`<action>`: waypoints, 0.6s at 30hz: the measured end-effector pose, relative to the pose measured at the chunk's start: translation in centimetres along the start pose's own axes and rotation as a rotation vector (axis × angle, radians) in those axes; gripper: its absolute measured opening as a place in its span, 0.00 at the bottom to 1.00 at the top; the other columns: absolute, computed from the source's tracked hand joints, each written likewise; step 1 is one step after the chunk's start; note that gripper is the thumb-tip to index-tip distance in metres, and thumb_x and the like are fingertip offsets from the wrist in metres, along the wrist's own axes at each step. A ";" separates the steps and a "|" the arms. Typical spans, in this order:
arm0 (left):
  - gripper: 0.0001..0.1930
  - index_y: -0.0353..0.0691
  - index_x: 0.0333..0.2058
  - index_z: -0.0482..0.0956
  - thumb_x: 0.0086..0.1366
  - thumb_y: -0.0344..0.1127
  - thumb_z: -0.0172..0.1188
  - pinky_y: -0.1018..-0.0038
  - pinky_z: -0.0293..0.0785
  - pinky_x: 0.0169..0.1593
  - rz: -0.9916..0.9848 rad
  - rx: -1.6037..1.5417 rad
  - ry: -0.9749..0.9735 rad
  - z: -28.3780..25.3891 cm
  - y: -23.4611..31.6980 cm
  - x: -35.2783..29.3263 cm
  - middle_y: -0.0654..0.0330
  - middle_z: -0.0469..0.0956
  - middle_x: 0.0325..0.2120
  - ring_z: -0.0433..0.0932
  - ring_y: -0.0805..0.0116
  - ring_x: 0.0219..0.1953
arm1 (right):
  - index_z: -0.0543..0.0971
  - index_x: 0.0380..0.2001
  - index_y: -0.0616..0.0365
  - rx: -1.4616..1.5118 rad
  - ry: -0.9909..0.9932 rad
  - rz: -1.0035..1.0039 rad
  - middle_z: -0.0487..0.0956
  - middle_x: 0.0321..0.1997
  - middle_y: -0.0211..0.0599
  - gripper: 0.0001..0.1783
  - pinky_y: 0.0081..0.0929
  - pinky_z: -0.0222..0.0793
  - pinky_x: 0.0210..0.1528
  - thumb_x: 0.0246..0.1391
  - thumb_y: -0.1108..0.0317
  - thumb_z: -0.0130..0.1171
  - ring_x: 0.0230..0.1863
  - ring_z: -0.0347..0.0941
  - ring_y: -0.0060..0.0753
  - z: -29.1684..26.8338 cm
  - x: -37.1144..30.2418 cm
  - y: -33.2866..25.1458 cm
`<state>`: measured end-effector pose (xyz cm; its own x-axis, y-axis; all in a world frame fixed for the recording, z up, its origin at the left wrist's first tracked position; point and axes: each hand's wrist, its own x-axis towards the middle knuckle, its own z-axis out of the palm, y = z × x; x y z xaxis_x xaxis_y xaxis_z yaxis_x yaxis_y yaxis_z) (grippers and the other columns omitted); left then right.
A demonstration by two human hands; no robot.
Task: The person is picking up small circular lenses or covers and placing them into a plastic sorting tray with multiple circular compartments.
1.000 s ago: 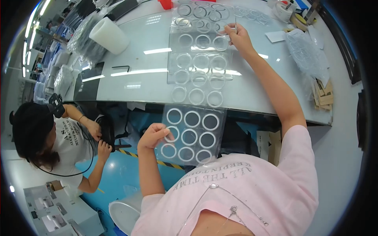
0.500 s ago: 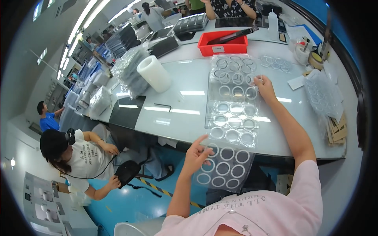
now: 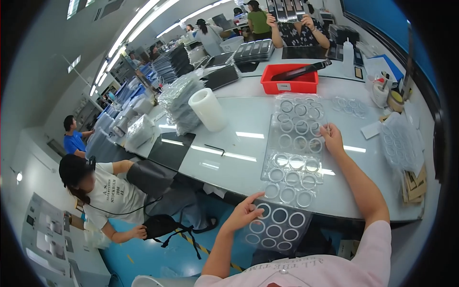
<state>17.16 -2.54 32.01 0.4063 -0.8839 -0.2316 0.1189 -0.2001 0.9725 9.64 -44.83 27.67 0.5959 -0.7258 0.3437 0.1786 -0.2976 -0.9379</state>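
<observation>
Clear plastic sheets of white rings (image 3: pixel 292 178) lie in a long run on the glass-topped table. At the near edge a lower sheet of rings (image 3: pixel 273 231) hangs past the table over my lap. My left hand (image 3: pixel 243 214) is at the left edge of this lower sheet, index finger stretched toward the table edge and thumb on the film; its other fingers are partly hidden. Higher up, my right hand (image 3: pixel 332 137) pinches the right edge of the ringed film between thumb and fingers. Whether the sheets are joined, I cannot tell.
Beyond the sheets stands a red bin (image 3: pixel 289 86) holding a dark bar. A white roll (image 3: pixel 207 110) and a hex key (image 3: pixel 214 149) are to the left. Bagged rings (image 3: pixel 400 138) lie at right. A seated person (image 3: pixel 112 189) is at left; another sits across the table.
The view has tilted, so the scene sits lower. Both hands stay at the sheets. The person across now holds up a dark framed panel, and the seated person's dark bag has opened upward.
</observation>
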 end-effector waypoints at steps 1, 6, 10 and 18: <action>0.31 0.44 0.65 0.61 0.64 0.28 0.59 0.83 0.73 0.28 -0.004 -0.002 -0.009 -0.1 -0.1 0.1 0.71 0.67 0.18 0.71 0.84 0.24 | 0.74 0.37 0.60 0.003 -0.001 -0.005 0.80 0.29 0.30 0.10 0.16 0.65 0.32 0.62 0.63 0.56 0.28 0.70 0.16 0.0 0.0 0.3; 0.31 0.43 0.65 0.61 0.65 0.31 0.60 0.82 0.72 0.37 -0.019 0.132 -0.013 -0.4 0.2 0.5 0.66 0.76 0.26 0.74 0.80 0.30 | 0.73 0.36 0.61 0.035 0.001 0.025 0.78 0.26 0.29 0.08 0.15 0.63 0.31 0.61 0.66 0.56 0.26 0.68 0.13 -0.4 0.1 1.5; 0.30 0.46 0.65 0.62 0.65 0.33 0.60 0.80 0.70 0.40 -0.028 0.168 -0.022 -0.5 0.9 0.7 0.63 0.78 0.30 0.73 0.78 0.32 | 0.72 0.35 0.61 0.039 -0.003 0.051 0.78 0.26 0.29 0.08 0.16 0.64 0.32 0.61 0.66 0.56 0.27 0.70 0.14 0.5 -0.6 -0.2; 0.32 0.57 0.67 0.58 0.66 0.42 0.59 0.79 0.67 0.33 -0.066 0.719 -0.231 -1.8 4.7 3.5 0.64 0.71 0.19 0.68 0.76 0.24 | 0.72 0.35 0.61 0.103 -0.015 0.073 0.73 0.23 0.26 0.09 0.18 0.67 0.33 0.62 0.65 0.55 0.27 0.69 0.14 0.4 -0.9 -1.3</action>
<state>20.76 -5.78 35.73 0.2090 -0.9106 -0.3564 -0.5156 -0.4123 0.7511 9.18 -43.50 28.55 0.6221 -0.7334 0.2740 0.2132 -0.1780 -0.9607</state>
